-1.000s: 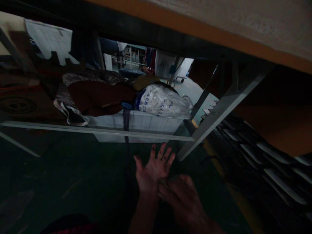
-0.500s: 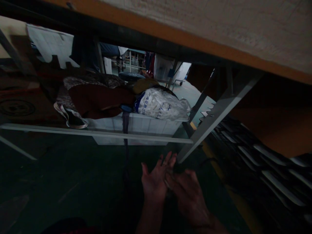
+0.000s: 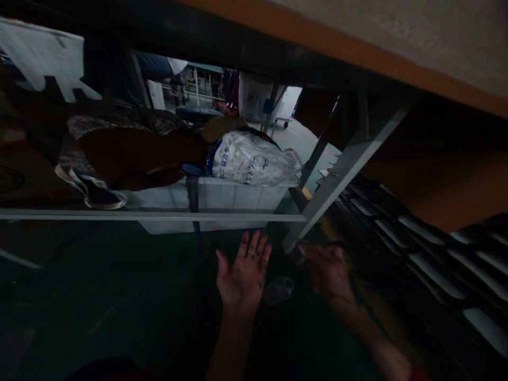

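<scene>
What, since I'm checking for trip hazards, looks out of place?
A dark strip trails from the white bin toward the floor, and a clear item shows between the left hand and right hand; either might catch a foot. Dark marks spot the left fingers.

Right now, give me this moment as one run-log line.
left hand: open, palm up | right hand: apart from left, grip unclear | things: clear object between hands | rest: plastic bag atop pale bin, metal rail in front
</scene>
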Demonstrator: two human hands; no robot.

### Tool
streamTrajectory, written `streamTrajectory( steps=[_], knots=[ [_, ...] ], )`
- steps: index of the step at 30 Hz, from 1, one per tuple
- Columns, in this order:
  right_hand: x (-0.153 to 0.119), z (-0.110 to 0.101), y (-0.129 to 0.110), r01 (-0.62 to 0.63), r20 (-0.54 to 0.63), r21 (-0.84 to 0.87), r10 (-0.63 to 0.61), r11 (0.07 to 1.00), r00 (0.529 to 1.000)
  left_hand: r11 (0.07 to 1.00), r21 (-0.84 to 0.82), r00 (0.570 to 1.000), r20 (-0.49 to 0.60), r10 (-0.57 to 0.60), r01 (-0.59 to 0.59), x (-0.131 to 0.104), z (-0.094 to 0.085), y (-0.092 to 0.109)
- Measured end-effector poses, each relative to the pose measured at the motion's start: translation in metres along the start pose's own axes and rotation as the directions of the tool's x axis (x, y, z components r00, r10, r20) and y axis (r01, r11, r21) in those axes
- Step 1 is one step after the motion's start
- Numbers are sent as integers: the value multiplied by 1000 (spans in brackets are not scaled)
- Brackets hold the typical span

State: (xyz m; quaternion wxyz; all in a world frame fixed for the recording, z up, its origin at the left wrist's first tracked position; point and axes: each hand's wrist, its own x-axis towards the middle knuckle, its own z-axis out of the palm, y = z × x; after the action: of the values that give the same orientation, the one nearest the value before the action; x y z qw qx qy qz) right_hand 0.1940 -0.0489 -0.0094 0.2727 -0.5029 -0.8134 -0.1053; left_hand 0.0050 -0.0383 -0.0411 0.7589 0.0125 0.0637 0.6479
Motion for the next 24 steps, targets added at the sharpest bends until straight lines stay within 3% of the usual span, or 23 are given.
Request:
streamTrajectory(
  steps=[1,2,3,6,7,9,12,14,20,24],
  knots=[
    [-7,1,19,-117,32,58,116,991,993,967,250,998,-9,63,-59,2,-15,-5],
    [-15,3,36,-226,90,142,215,964,972,815,572,989,-42,141,-92,4,-34,-11],
    [-25,6,48,-329,170,231,295,916,940,725,686,982,-82,169,-67,5,-54,-19],
    [-55,25,58,-548,436,384,377,743,817,487,873,998,-46,30,26,4,-113,-47],
    [-63,32,55,-568,483,397,362,721,797,403,915,1000,-17,-13,20,3,-129,-57],
    [-74,44,45,-523,492,395,307,755,815,258,966,997,20,-70,-2,2,-152,-73],
    [-80,55,36,-336,460,306,171,891,872,117,992,993,56,-104,-44,8,-169,-90],
    [-80,60,36,-241,475,197,123,950,872,55,995,991,84,-102,-79,14,-174,-96],
    [-77,67,43,-160,584,-63,166,985,794,-128,987,991,86,-98,-98,31,-190,-111],
    [-83,61,61,-206,633,-66,200,976,748,-326,925,958,112,-263,-197,45,-184,-112]
  ],
)
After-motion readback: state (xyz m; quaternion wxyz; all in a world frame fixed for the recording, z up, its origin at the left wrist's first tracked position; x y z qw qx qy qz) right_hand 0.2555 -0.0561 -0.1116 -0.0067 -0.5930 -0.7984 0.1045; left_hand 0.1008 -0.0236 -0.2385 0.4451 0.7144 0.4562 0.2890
